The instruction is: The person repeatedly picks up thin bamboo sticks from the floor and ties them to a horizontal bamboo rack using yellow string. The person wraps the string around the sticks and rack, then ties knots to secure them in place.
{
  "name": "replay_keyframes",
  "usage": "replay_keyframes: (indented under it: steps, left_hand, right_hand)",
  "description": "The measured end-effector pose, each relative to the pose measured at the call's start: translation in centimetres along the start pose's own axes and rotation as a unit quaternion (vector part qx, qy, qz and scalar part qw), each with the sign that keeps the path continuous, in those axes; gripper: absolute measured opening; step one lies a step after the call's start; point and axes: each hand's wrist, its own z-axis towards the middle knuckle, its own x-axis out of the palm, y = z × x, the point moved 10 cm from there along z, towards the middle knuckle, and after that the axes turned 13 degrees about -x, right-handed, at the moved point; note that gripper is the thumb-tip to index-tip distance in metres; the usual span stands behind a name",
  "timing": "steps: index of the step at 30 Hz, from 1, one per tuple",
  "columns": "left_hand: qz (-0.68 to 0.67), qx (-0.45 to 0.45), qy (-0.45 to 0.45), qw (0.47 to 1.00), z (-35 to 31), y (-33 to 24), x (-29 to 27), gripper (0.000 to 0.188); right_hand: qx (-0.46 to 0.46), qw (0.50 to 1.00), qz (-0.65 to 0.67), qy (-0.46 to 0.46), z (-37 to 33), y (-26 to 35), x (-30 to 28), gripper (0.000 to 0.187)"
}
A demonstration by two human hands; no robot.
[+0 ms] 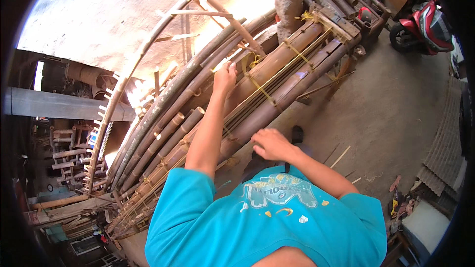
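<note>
My left hand (226,75) reaches out over a bench-like bamboo frame, its fingers closed. A small pale bit shows beside the fingertips; what they grip is too small to make out. Just beyond that hand, yellow cord (254,62) is wound around the frame. Two thick bamboo poles, a far one (267,69) and a near one (289,88), run along the frame with thin bamboo strips (257,100) between them. Several yellow ties cross the strips. By the near pole, in front of my body, my right hand (272,143) hangs with loosely bent fingers and nothing visible in it.
Long bamboo poles (198,62) lean behind the frame, beside a curved bamboo piece with pegs (116,101). A rough pillar (288,10) stands at the far end. A red motorbike (428,27) is parked far right; corrugated sheets (443,133) lie below it.
</note>
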Motion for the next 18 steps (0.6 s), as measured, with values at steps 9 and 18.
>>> replay_keyframes:
  steps: [9, 18]
  left_hand:
    - [0.096, -0.036, 0.16, 0.982, -18.5, 6.9, -6.4, 0.039]
    - [-0.024, -0.06, 0.102, 0.993, -18.4, 7.6, -7.2, 0.032]
  right_hand:
    - [0.054, 0.576, 0.501, -0.644, 3.4, -0.9, 3.7, 0.025]
    - [0.178, 0.96, -0.198, 0.09, 21.6, -1.6, -1.4, 0.062]
